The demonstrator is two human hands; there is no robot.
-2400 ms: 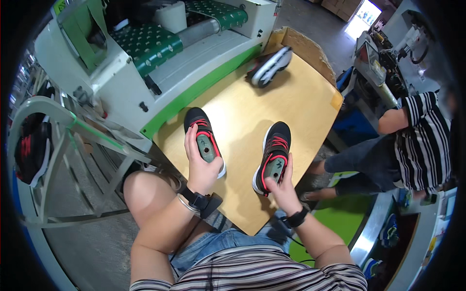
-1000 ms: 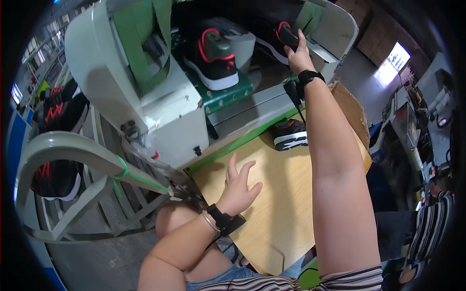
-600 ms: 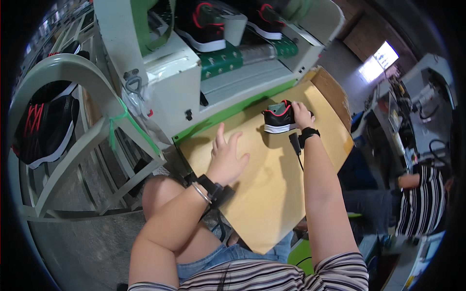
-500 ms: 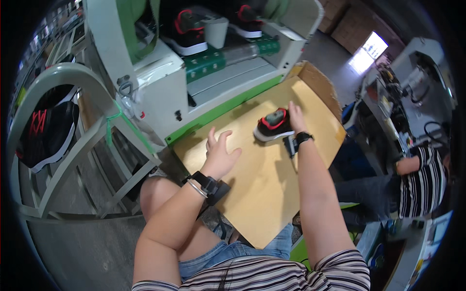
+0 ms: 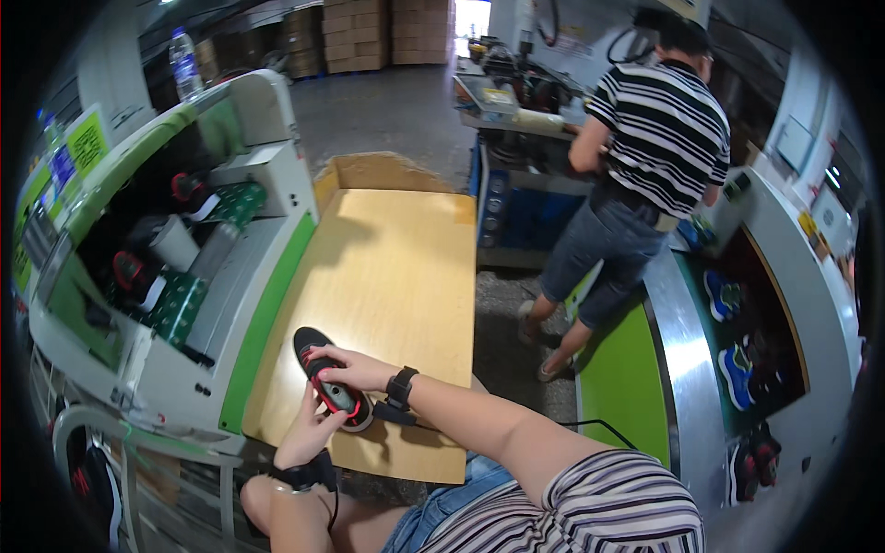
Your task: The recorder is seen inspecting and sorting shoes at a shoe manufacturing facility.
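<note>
A black sneaker (image 5: 340, 397) with red laces, a red-edged collar and a white sole lies on the near left part of a light wooden tabletop (image 5: 387, 249). Its toe points away from me and its heel faces my body. My left hand (image 5: 309, 431) holds the left side of the shoe, the thumb by the heel opening. Across the laces and tongue from the right comes my right hand (image 5: 359, 370), with its fingers closed on the upper. The fingertips on the shoe's far side are partly hidden.
At left stands a white-and-green machine (image 5: 267, 313) with two sneakers on its green rollers. A rack (image 5: 138, 433) holds a black shoe below it. Another person (image 5: 659, 138) works at a bench on the right, beside a conveyor (image 5: 687, 341) carrying several shoes.
My view has swung right. The sneaker is now nearer my body on the tabletop. My left hand, earlier open and apart from the shoe, has joined my right hand on it.
</note>
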